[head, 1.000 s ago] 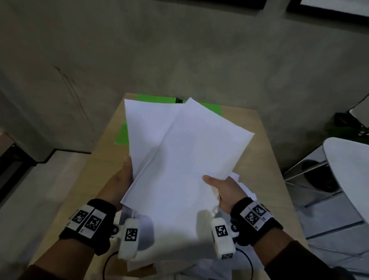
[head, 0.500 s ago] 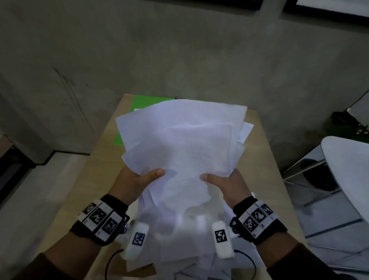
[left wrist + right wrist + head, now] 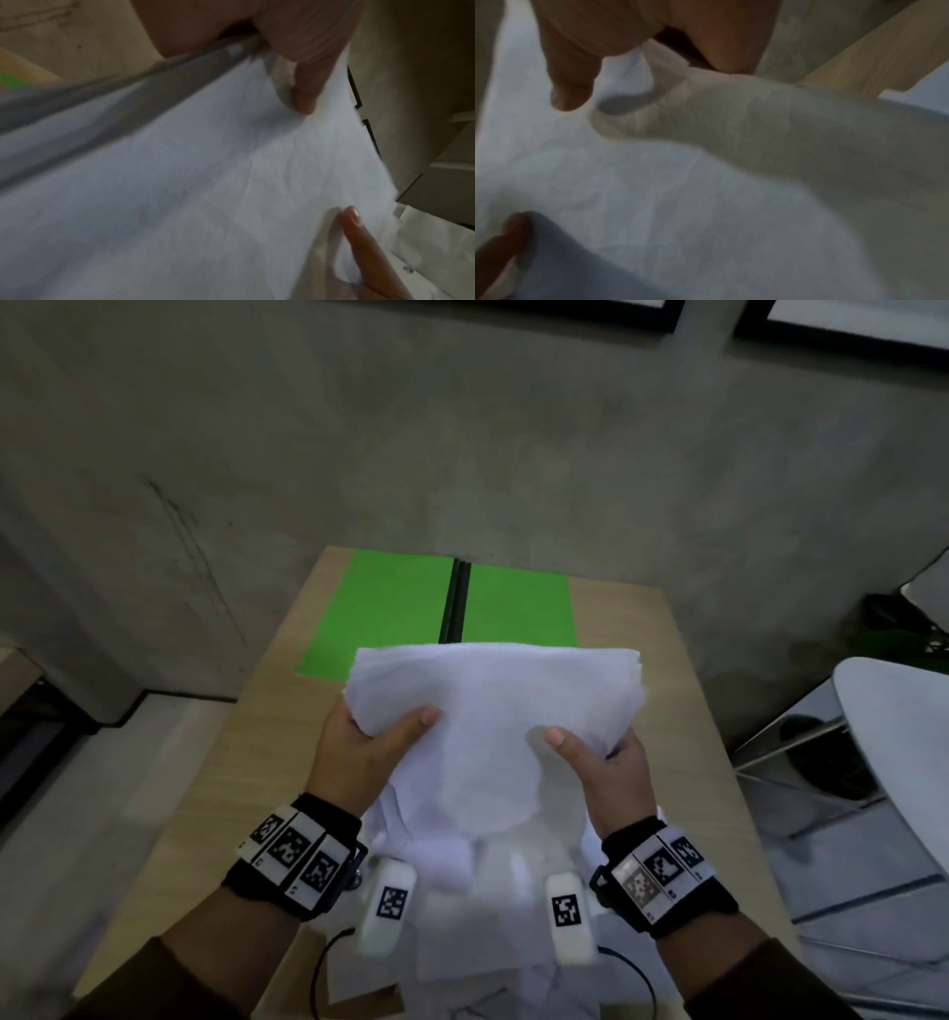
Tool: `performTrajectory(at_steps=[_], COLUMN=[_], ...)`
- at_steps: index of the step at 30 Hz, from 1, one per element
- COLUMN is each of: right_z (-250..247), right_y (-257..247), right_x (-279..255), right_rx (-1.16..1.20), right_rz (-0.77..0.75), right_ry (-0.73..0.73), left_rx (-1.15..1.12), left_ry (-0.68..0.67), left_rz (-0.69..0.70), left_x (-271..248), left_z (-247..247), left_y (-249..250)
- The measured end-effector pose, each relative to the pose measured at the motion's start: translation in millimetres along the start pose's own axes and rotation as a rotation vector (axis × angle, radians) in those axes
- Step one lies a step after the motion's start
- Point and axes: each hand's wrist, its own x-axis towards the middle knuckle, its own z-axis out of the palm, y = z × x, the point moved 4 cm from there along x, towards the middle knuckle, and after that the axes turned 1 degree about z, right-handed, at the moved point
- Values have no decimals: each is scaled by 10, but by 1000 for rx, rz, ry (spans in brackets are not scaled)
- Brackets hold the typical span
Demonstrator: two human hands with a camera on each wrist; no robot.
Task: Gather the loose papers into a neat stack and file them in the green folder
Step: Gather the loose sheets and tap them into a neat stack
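Observation:
A bundle of white papers [image 3: 493,711] hangs over the middle of the wooden table [image 3: 683,690], its top edges roughly level. My left hand [image 3: 369,742] grips its left side, thumb on top. My right hand [image 3: 601,757] grips its right side the same way. In the left wrist view my thumb presses on the sheets [image 3: 205,182], and the other hand's fingers show at the lower right. The right wrist view shows the curved stack [image 3: 706,182] held under my thumb. The green folder [image 3: 390,613] lies open and flat at the table's far end, behind the papers.
More loose white sheets [image 3: 488,963] lie on the table's near end under my wrists. A grey concrete wall [image 3: 462,428] stands right behind the table. A white round table [image 3: 904,752] with a metal frame is to the right.
The fanned sheets have been drawn together into a squarer bundle and brought down toward me, uncovering the open green folder. Both hands have shifted onto the bundle's sides.

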Motion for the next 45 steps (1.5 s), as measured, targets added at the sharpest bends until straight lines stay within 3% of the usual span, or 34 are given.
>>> performTrajectory(at_steps=[6, 9, 15, 19, 23, 26, 29, 31, 34, 36, 41, 45], right_z=[22, -9, -65, 1, 98, 72, -204, -374, -424, -375, -327, -336], right_y=[-173, -112, 475, 617, 547, 729, 1117, 1265, 1252, 1249, 1258, 1149], right_x=[-55, -76, -122, -132, -96, -66, -48, -18, 135, 277, 496, 564], right_rx=[114, 117, -181, -181, -111, -353, -1000, -1250, -1376, -1475, -1783, -1487], right_rz=[-129, -158, 182, 244, 197, 244, 330, 338, 266, 203, 210, 257], right_ry=[134, 73, -90, -79, -57, -206, -337, -350, -369, -458, -617, -548], left_rx=[-18, -42, 45, 132, 181, 239, 205, 209, 204, 216, 129, 135], left_ry=[170, 133, -90, -50, 64, 153, 252, 305, 347, 361, 446, 497], left_rz=[66, 81, -165, -289, -268, -223, -255, -271, -245, -254, -272, -278], left_x=[-58, -33, -77, -169, -75, 5, 70, 71, 6, -32, -134, -210], left_z=[91, 55, -95, -131, -149, -303, -616, -811, -941, -1070, -1444, -1517], left_y=[242, 244, -338, -622, -528, -376, -350, -291, -117, -92, -274, -240])
